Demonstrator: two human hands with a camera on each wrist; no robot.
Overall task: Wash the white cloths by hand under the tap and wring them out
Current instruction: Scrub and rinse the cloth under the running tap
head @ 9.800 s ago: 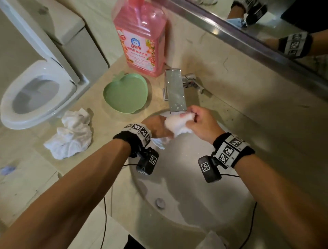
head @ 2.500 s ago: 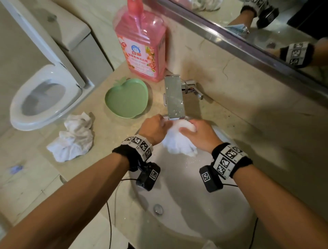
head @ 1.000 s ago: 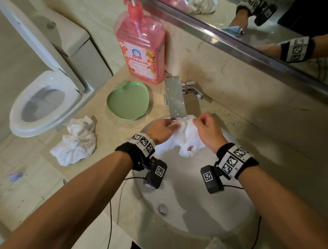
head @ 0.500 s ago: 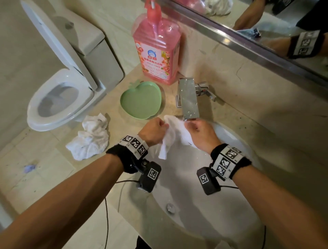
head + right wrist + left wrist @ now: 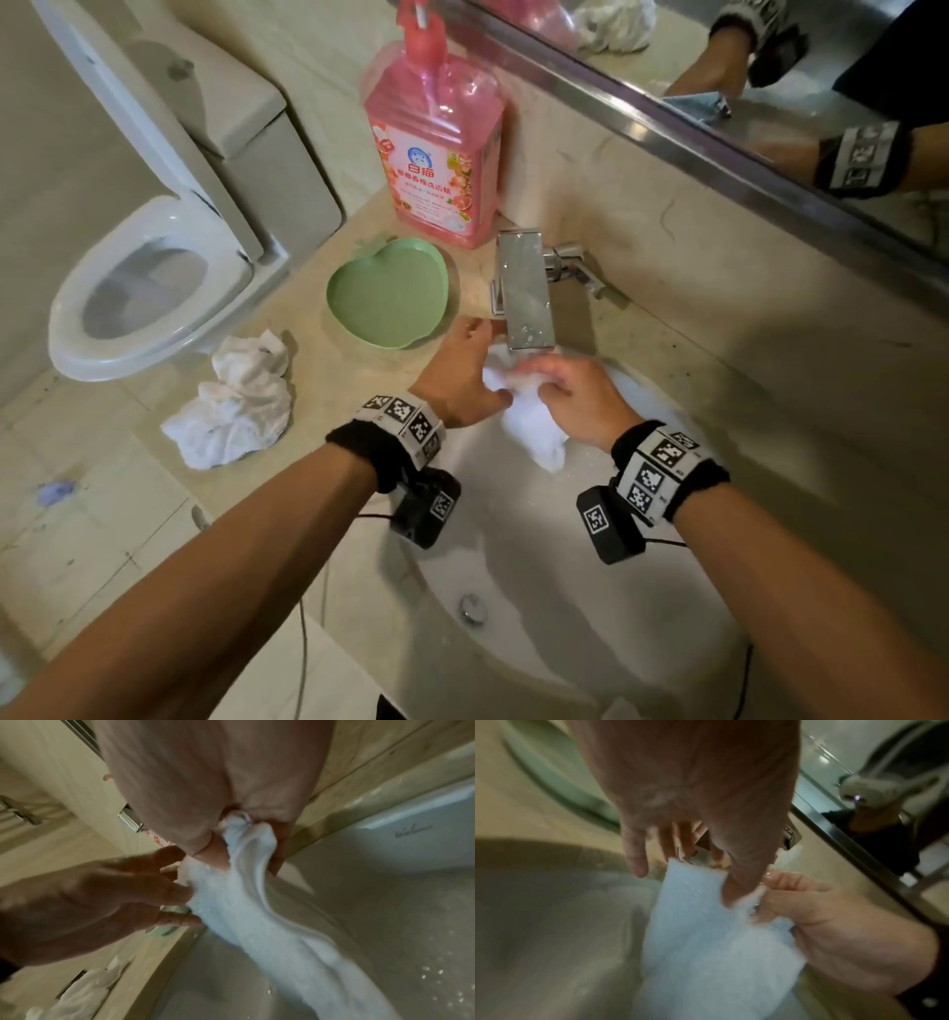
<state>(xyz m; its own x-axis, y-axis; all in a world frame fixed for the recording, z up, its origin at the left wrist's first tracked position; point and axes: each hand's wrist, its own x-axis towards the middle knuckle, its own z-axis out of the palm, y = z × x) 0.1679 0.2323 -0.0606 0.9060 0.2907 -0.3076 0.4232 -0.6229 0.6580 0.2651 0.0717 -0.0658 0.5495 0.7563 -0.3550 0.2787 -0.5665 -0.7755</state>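
A wet white cloth hangs as a narrow strip over the sink basin, just under the square chrome tap. My right hand grips its bunched top; in the right wrist view the cloth runs out between the thumb and fingers of that hand. My left hand holds the cloth's left edge under its thumb, with the fingers stretched towards the tap. In the left wrist view the cloth hangs between the left hand and the right hand. A second crumpled white cloth lies on the counter to the left.
A green apple-shaped dish and a pink pump bottle stand left of the tap. The basin drain is uncovered. An open toilet is beside the counter, and a mirror runs along the back wall.
The cloth was held spread between both hands; now it is gathered and hangs down in a strip. My left fingers have straightened towards the tap.
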